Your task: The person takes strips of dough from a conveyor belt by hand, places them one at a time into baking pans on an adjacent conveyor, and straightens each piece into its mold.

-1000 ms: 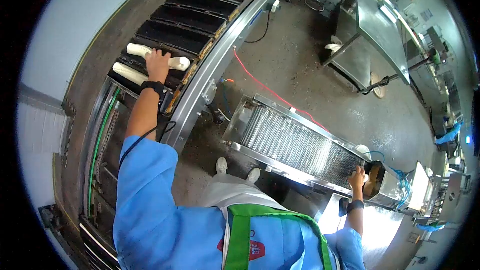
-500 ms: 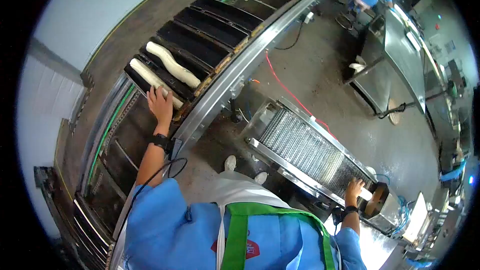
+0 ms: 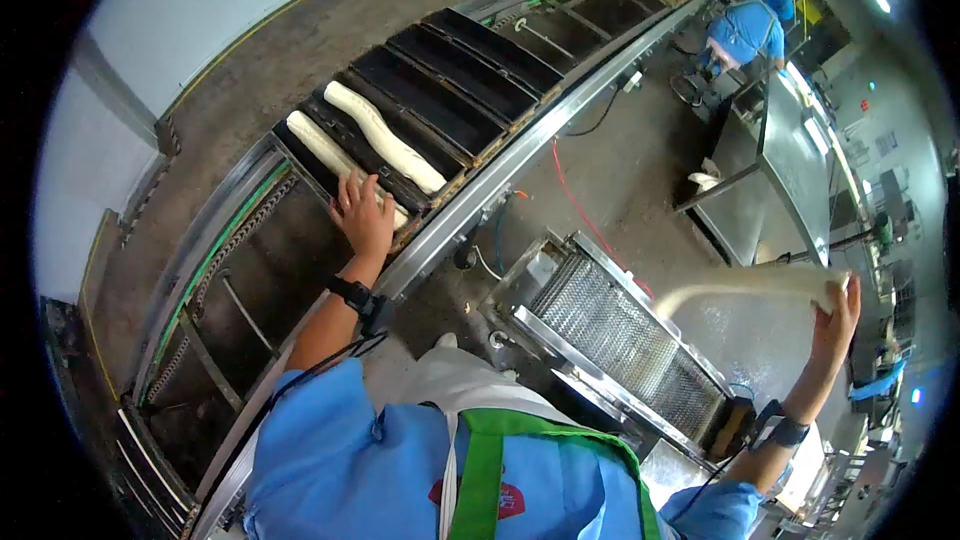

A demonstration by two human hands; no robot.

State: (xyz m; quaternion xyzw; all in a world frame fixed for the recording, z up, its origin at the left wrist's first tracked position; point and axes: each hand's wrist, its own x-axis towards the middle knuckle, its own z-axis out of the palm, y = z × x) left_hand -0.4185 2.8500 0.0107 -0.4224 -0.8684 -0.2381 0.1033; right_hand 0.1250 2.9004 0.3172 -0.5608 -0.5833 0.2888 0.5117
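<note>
My left hand lies with fingers spread on the near end of a long pale dough roll, which rests in a black pan. Beside it, a second, slightly wavy dough roll sits in the neighbouring pan. Out to the right, my right hand is raised and closed on one end of another dough roll. That roll stretches leftward in the air, blurred by motion, above the far side of a metal mesh belt.
More black pans continue along the chain conveyor, edged by a metal rail. A red cable crosses the floor. Steel tables stand at right. Farther back, another person in blue bends over.
My right hand has risen from the mesh belt's lower end, lifting a dough roll outward to the right. My left hand remains on the roll in the pan; the view has shifted slightly.
</note>
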